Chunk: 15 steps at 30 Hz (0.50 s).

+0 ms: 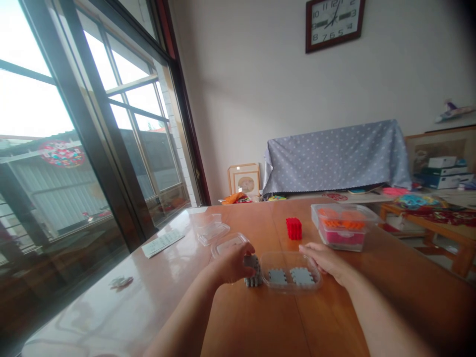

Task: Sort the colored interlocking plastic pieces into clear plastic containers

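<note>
My left hand (234, 263) curls around a stack of grey jigsaw-edged puzzle tiles (253, 280), thumb on the near side and fingers over the top. Part of the stack is hidden behind that hand. Just right of it lies a shallow clear plastic container (290, 288). Two grey tiles, a left one (277, 276) and a right one (302, 275), rest flat inside it, side by side. At the container's right rim, my right hand (325, 259) grips the edge between thumb and fingers.
A red stack of tiles (293, 228) stands beyond the container. Farther right is a clear box (342, 243) with orange and pink pieces. Clear lids (213, 233) and a printed sheet (163, 243) lie left; a small crumpled object (121, 282) sits near the left edge.
</note>
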{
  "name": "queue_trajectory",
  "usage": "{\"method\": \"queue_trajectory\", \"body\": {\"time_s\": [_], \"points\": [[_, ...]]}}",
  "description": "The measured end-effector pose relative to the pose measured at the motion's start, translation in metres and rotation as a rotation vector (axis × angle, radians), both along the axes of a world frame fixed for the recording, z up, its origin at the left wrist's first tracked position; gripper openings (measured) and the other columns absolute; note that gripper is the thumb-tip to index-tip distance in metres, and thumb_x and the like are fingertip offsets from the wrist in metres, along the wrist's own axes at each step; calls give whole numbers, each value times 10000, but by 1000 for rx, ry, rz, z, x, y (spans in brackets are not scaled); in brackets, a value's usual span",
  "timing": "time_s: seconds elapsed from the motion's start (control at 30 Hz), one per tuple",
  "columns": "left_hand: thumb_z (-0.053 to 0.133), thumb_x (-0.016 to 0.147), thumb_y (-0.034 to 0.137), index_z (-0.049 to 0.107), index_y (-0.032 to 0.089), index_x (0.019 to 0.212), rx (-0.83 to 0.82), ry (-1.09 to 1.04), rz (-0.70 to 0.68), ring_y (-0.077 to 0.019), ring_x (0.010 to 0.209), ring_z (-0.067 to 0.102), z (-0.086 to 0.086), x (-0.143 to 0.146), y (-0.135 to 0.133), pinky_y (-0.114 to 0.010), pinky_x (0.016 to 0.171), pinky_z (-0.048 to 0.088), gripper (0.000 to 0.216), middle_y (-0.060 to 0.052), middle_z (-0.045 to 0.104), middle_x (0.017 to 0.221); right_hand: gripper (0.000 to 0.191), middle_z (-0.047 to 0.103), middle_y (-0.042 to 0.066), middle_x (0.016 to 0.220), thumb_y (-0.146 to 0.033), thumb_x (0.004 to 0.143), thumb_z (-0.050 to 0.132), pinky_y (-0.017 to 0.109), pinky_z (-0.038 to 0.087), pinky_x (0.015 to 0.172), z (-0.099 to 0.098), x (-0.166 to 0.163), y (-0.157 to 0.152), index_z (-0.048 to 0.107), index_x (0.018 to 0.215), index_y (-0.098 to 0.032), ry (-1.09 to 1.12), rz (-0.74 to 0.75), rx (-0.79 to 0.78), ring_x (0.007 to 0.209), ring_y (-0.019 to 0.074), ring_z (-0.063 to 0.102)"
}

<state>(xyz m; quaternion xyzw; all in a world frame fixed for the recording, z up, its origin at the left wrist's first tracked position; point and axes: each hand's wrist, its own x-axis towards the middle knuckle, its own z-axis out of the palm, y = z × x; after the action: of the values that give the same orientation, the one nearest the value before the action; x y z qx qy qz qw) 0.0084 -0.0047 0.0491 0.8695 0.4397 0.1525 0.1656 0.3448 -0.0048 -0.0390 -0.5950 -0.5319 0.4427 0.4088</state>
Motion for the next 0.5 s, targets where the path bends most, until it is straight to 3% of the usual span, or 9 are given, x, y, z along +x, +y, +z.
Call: {"method": "queue_trajectory", "body": {"time_s": [0.3,0.5], "points": [[764,695,160,611,185,1099,84,-10,-3,-218,1009,620,11,9,-4,-322,879,514,432,-78,661,1121,466,448,-71,501,-668,846,581,236,182,435,0,1,0,576,840,-203,7,6,5,421,83,330],[758,722,249,649,214,1142,106,-9,-132,-204,957,636,20,48,-10,-291,827,512,436,-68,644,1122,467,444,-77,505,-668,846,582,228,208,429,-8,3,6,578,849,-201,-7,14,23,423,82,346]]}}
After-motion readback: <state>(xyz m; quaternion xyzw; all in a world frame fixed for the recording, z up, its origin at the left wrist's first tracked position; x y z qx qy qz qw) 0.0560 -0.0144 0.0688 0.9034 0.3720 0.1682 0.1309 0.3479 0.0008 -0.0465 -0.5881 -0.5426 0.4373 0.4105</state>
